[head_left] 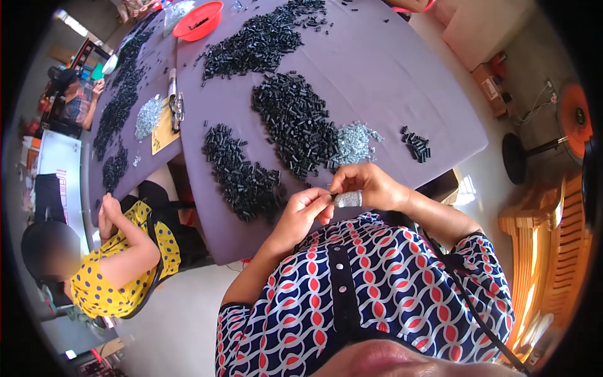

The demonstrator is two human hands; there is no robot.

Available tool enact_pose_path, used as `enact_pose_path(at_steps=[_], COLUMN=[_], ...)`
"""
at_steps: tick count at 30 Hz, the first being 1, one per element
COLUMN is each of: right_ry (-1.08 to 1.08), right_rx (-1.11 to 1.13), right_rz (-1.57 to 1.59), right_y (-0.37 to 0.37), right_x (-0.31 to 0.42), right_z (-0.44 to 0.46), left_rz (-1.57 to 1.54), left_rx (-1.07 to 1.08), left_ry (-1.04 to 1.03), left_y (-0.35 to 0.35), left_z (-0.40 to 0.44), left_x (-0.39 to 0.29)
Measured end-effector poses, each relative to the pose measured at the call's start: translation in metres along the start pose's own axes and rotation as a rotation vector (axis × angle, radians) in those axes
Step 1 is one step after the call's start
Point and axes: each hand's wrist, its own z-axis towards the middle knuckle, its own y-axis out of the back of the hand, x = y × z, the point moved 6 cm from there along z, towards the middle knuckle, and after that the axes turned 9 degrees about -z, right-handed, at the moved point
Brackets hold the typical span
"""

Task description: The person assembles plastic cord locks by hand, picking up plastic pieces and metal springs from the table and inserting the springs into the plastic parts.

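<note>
My left hand is closed, its thumb and fingertips pinching a small black cylindrical piece at the table's near edge. Touching close by is my right hand, fingers bent and closed toward the same spot. A silvery-grey patch shows at its lower fingers; whether it is a wrapping or something held I cannot tell. Just beyond my hands lies a pile of small shiny metal pieces. Left of it are a large heap of black cylindrical pieces and a nearer heap of them.
A small group of black pieces lies right. Farther off are another black heap and a red bowl. A person in a yellow dotted top sits left. A fan and a wooden bench stand right.
</note>
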Motion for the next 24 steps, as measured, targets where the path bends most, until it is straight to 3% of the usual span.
enact_pose_path(at_steps=[3, 5, 11, 14, 16, 19, 20, 21, 24], right_ry=[-0.003, -0.025, 0.043, -0.001, 0.098, 0.045, -0.065, -0.046, 0.022], right_rx=[0.151, 0.26, 0.207, 0.151, 0.13, 0.165, 0.224, 0.195, 0.113], right_rz=[0.13, 0.134, 0.053, -0.075, -0.265, -0.1, -0.005, 0.042, 0.125], right_y=[-0.008, -0.017, -0.027, -0.026, -0.029, -0.029, -0.022, -0.018, -0.004], right_x=[-0.003, -0.004, 0.0, -0.006, 0.011, 0.012, 0.012, 0.015, 0.017], right_z=[-0.005, -0.012, -0.016, -0.018, -0.018, -0.009, -0.006, -0.001, 0.012], left_rz=[-0.015, -0.217, -0.329, -0.363, -0.342, -0.374, -0.379, -0.351, -0.277], left_rx=[0.063, 0.144, 0.134, 0.066, 0.109, 0.116, 0.141, 0.028, 0.116], left_ry=[0.12, 0.182, 0.117, 0.118, 0.12, 0.106, 0.088, 0.067, 0.069], left_y=[-0.007, -0.008, -0.008, -0.004, -0.002, 0.002, 0.006, 0.002, 0.0], left_z=[-0.011, -0.014, -0.015, -0.015, -0.016, -0.015, -0.011, -0.01, 0.002], left_x=[0.004, 0.013, 0.03, 0.037, 0.03, 0.011, 0.006, -0.008, -0.025])
